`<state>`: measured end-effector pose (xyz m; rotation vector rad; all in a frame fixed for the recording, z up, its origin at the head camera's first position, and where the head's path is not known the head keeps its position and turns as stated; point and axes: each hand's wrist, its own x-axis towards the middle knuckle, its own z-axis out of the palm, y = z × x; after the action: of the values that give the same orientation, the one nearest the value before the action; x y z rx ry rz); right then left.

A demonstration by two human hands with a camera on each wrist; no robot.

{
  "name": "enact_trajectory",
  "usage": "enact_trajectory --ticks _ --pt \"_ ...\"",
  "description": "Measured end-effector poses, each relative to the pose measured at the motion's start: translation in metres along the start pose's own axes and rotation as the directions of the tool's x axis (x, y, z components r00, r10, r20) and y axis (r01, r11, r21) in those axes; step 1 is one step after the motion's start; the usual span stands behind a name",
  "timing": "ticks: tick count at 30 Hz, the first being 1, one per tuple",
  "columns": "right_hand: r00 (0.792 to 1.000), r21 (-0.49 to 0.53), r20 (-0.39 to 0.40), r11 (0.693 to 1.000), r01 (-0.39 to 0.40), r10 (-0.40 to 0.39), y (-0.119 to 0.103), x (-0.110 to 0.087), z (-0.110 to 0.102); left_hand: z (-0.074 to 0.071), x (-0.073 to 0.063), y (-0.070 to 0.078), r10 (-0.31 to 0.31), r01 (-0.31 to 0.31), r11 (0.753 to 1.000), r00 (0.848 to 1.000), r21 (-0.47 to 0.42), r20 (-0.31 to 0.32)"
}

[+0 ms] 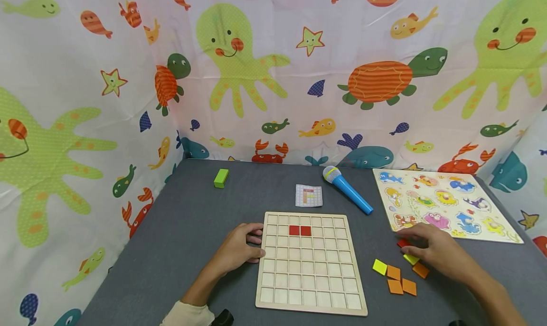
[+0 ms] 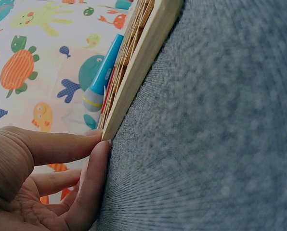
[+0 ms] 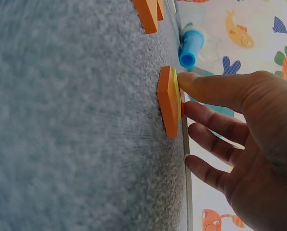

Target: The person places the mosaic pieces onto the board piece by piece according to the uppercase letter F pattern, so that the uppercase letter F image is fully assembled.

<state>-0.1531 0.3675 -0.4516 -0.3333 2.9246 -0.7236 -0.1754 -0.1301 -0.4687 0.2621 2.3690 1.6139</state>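
A light wooden grid board [image 1: 313,270] lies in front of the person, with two red square tiles [image 1: 305,231] side by side in its second row. Against its left edge rest the thumb and fingertips of the left hand [image 1: 236,250]; the left wrist view shows them at the board's side [image 2: 142,72]. Off to the right, the right hand [image 1: 440,250] pinches a loose red tile [image 1: 402,243] between thumb and index finger, low over the table. Close under that thumb are a yellow tile [image 1: 411,259] and an orange tile [image 3: 166,100].
Another yellow tile [image 1: 380,267] and several orange tiles [image 1: 395,286] lie right of the board. Behind it are a patterned card [image 1: 308,196] and a blue toy microphone [image 1: 352,194]. A sea-animal puzzle board [image 1: 448,212] sits at right, a green block [image 1: 221,178] at back left.
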Motion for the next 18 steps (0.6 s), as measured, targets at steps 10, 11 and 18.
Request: enact_trajectory --ticks 10,11,18 --pt "1.000 0.004 0.015 1.000 0.006 -0.006 0.0008 0.0027 -0.0016 0.0002 -0.0004 -0.0005 0.000 0.000 1.000 1.000 0.003 -0.004" --pt "1.000 0.008 0.021 1.000 0.005 -0.005 0.0006 0.0030 -0.0018 0.0002 -0.0004 -0.0005 0.000 0.000 1.000 1.000 0.004 -0.004" --pt "0.998 0.044 0.057 0.999 -0.015 0.013 0.0008 0.0024 -0.0038 0.0006 -0.0010 0.0005 0.003 -0.002 1.000 1.000 0.011 -0.006"
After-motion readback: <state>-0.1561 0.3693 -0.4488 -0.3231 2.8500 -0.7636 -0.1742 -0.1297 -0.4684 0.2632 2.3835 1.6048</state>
